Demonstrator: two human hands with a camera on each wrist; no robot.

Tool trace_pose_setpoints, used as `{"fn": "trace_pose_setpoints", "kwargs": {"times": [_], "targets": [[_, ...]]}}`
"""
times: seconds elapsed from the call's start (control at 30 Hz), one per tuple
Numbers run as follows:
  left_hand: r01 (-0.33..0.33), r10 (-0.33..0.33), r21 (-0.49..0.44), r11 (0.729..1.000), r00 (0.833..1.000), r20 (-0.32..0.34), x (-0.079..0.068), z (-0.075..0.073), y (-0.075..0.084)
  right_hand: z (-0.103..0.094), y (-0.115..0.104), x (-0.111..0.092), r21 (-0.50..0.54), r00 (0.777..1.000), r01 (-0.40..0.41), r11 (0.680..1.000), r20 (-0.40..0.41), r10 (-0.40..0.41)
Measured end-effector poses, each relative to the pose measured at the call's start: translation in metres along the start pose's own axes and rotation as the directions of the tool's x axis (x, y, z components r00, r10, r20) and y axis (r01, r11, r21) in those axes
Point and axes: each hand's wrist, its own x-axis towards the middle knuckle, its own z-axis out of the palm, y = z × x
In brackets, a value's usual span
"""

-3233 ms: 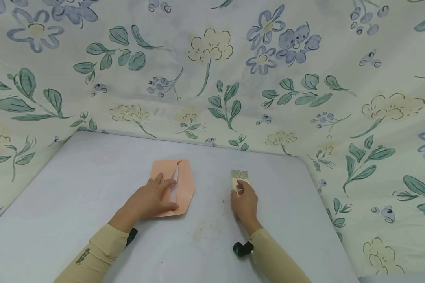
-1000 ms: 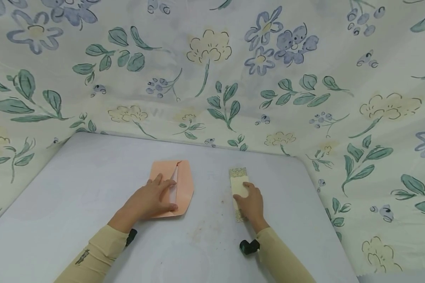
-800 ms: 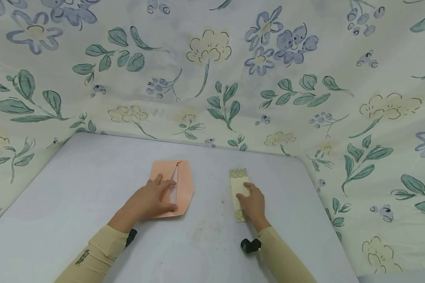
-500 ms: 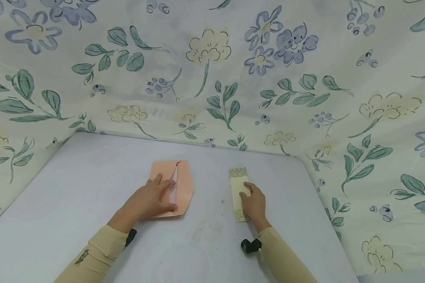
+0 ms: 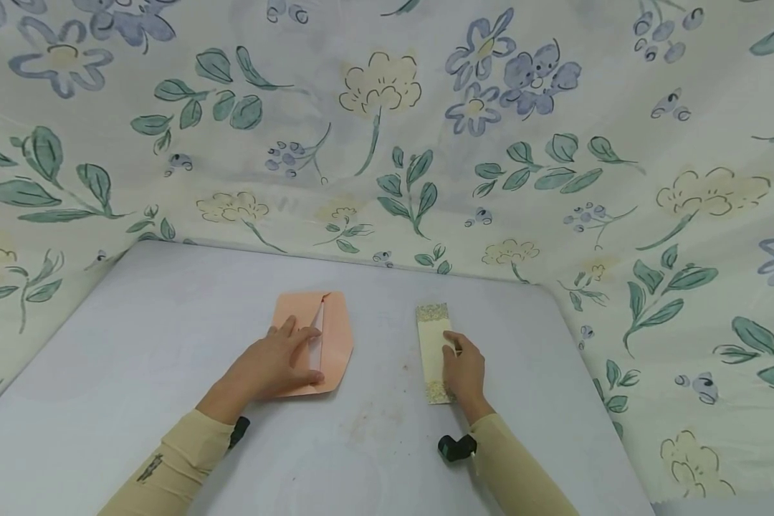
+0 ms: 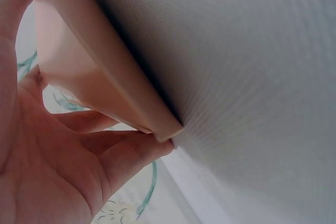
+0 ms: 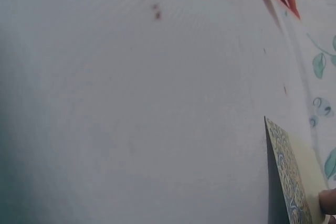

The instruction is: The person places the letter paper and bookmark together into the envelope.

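A peach-coloured envelope [image 5: 337, 344] with a lengthwise slit lies left of the table's middle in the head view. My left hand [image 5: 274, 362] rests over its left half, the fingers spread and the thumb and forefinger at the slit. In the left wrist view, several fingertips [image 6: 157, 148] touch the corner of the envelope [image 6: 113, 82]. To the right is a long cream card [image 5: 433, 344] with patterned bands at both ends. My right hand [image 5: 466, 369] pinches its right edge. Only a fingertip [image 7: 328, 201] shows on the card [image 7: 294, 169] in the right wrist view.
A white table [image 5: 387, 444] carries everything, with brownish specks and smudges [image 5: 374, 423] between the two hands. Behind it and along its sides hangs a flowered cloth [image 5: 361, 143]. A small black device [image 5: 456, 448] sits at the right wrist.
My right hand has slid right, its thumb going from across the card to the right edge, uncovering more of the card. The left hand and envelope stay put.
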Motion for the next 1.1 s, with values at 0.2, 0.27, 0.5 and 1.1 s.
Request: {"fn": "trace_pose_setpoints", "kwargs": {"times": [0.2,0.27,0.5,1.1], "targets": [[-0.003,0.003,0.001,1.0,1.0,0.0,0.0,0.0,0.0,0.001,-0.003,0.001,0.039,1.0,0.002,0.999,-0.007,-0.001],[-0.008,0.008,0.001,1.0,1.0,-0.004,0.0,0.0,0.0,0.002,-0.004,0.0,0.049,1.0,0.004,0.999,-0.009,-0.003],[-0.024,0.024,0.009,1.0,1.0,-0.015,0.0,0.0,-0.002,0.004,-0.006,0.0,0.067,1.0,0.007,0.998,-0.007,-0.007],[-0.016,0.016,0.005,1.0,1.0,-0.007,0.001,0.002,-0.002,0.012,-0.011,0.0,0.108,1.0,0.018,0.994,0.0,-0.018]]}}
